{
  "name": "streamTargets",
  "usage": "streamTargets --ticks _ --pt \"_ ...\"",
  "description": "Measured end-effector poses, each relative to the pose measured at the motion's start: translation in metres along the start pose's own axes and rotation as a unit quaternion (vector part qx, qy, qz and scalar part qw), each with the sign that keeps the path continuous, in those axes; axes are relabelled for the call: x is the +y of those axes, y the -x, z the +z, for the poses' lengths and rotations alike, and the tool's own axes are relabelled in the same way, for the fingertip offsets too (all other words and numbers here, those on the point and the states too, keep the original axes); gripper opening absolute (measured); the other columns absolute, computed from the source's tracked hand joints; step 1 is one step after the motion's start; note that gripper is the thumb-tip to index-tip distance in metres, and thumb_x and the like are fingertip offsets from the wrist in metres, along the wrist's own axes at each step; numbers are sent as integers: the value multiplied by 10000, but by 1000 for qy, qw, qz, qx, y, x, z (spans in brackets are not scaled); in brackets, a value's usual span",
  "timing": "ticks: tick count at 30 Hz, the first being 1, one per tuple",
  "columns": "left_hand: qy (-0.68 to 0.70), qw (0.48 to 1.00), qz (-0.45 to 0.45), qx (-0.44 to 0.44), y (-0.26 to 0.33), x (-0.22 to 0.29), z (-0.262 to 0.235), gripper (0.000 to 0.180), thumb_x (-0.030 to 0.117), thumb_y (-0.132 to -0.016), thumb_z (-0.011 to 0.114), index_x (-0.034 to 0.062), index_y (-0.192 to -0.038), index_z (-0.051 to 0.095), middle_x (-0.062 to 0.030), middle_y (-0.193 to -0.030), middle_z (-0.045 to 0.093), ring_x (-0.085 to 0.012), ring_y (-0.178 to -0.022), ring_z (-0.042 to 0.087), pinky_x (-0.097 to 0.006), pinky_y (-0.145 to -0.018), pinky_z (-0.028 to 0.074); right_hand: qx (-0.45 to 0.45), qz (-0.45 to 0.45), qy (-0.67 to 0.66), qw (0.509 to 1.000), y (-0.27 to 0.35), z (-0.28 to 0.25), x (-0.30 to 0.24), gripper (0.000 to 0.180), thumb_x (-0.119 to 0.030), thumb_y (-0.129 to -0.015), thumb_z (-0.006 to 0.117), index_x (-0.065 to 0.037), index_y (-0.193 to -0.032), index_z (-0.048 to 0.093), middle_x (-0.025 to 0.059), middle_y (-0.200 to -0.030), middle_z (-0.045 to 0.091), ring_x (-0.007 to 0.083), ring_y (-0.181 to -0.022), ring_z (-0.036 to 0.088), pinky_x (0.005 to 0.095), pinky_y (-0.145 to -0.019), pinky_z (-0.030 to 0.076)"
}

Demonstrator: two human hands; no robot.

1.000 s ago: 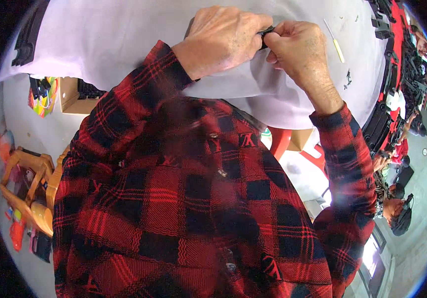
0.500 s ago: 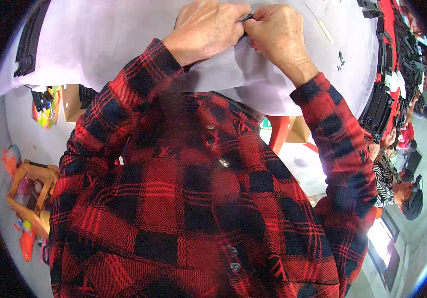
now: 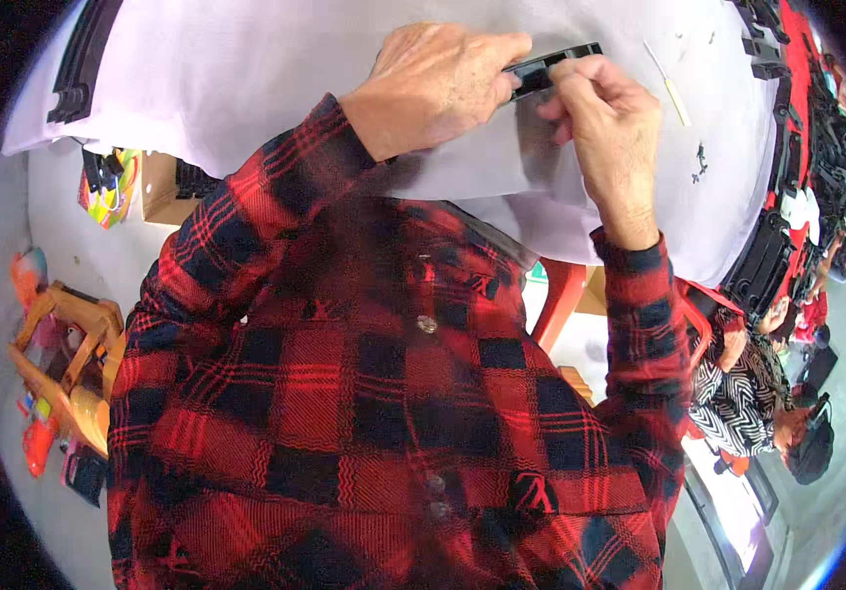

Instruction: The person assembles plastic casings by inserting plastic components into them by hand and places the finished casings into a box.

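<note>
A narrow, glossy black plastic part (image 3: pixel 585 49) is gripped at its left end by my left hand (image 3: pixel 443 84), over the pale cloth (image 3: pixel 266 88) on the table. Its right half shows a shallow recess. My right hand (image 3: pixel 612 128) has thumb and forefinger pinched together against the part's front side; anything between those fingertips is hidden. To the right lies a thin tool with a cream handle (image 3: pixel 677 102) and a slim metal shaft. Several tiny black pieces (image 3: pixel 700 162) lie in a small group near it.
Long black plastic parts (image 3: pixel 762 261) line a red surface (image 3: pixel 799 128) at the right. Another black part (image 3: pixel 77 79) lies at the table's left edge. A wooden stool (image 3: pixel 69 339) stands lower left, a cardboard box (image 3: pixel 157 187) below the table. A co-worker in patterned clothing (image 3: pixel 738 393) sits right.
My hands have moved right and slightly down in the picture and drawn apart. The black part, mostly covered before, now shows between them. The whole view has shifted a little.
</note>
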State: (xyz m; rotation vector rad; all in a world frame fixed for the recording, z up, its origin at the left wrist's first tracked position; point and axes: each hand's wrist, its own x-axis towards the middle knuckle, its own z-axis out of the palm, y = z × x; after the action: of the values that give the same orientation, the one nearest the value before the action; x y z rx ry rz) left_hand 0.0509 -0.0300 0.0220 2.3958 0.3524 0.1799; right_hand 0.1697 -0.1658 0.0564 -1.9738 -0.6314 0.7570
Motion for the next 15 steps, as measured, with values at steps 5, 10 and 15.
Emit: streamTargets --ticks 5,10,15 --pt "14 1000 11 -4 9 0 -6 235 250 -877 585 69 -1026 561 -155 -865 614 -379 -843 591 -495 -723 437 116 -109 -49 986 0 -1 16 79 -79 -842 673 -10 -881 673 -9 -695 613 48 -595 549 207 -535 440" --pt "25 996 75 47 11 -3 -1 204 192 -874 584 72 -1037 563 -145 -911 564 -365 -889 569 -469 -734 436 163 -192 125 959 -10 -15 17 173 -168 -790 731 -64 -924 696 31 -774 578 113 -666 570 256 -583 461" --pt "38 993 109 -5 4 -5 -12 176 160 -844 593 68 -989 635 -127 -880 619 -351 -881 611 -464 -738 462 20 -203 151 967 -17 -26 23 222 -217 -749 737 -115 -945 718 73 -818 571 189 -720 592 303 -642 478"
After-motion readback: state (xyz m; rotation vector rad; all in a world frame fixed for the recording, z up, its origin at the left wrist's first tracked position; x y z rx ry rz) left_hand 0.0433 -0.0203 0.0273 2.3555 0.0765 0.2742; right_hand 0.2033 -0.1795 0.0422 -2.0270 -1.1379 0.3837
